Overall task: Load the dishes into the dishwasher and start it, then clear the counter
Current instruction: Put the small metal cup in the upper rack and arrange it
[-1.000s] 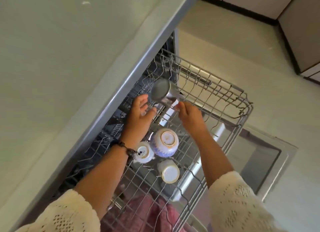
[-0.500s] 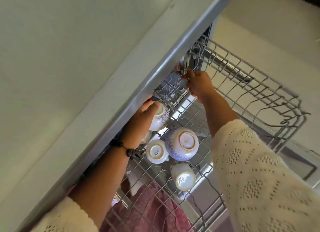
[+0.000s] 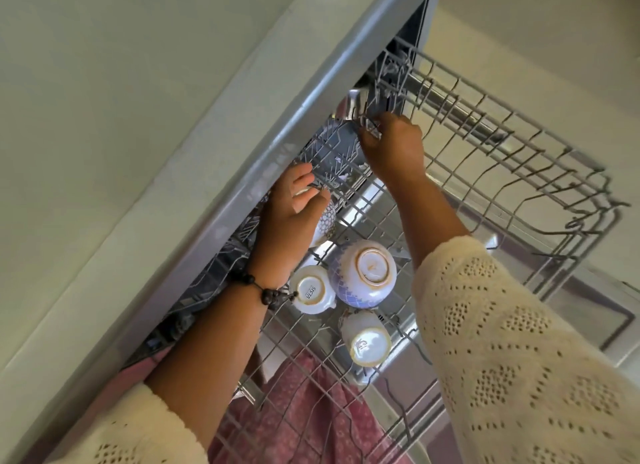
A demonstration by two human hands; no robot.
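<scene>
Overhead, broad pale counter (image 3: pixel 138 117), its grey lip hanging over the back of the load. Below, drawn well out from the machine, wire rack (image 3: pixel 519 158), mostly bare on the far side.

Near the rack's middle, upturned: blue-patterned bowl (image 3: pixel 363 273), with two white cups, stamped cup (image 3: pixel 311 290) touching the bowl's left flank and plain cup (image 3: pixel 367 342) just beside it on the near side.

Farther back, under the counter lip, left hand (image 3: pixel 291 221) curled over a small patterned cup (image 3: pixel 327 221), fingers closed on its top, seating it among the tines.

At the rack's back corner, right hand (image 3: pixel 394 148) pinched shut at the tines, just beside a steel cup (image 3: pixel 353 103); cannot tell whether gripping the cup's handle or only the wire.

Likely trouble from here:
- Knuckles or steel cup knocking against the counter lip, through working so tight beneath it.
- Patterned cup tipping onto the bowl if let go off-centre between tines.
- Steel cup snagging or hanging crooked on the wires, then catching when the rack slides home.
- Loose knitted sleeve (image 3: pixel 519 342) brushing the plain cup below it.
</scene>
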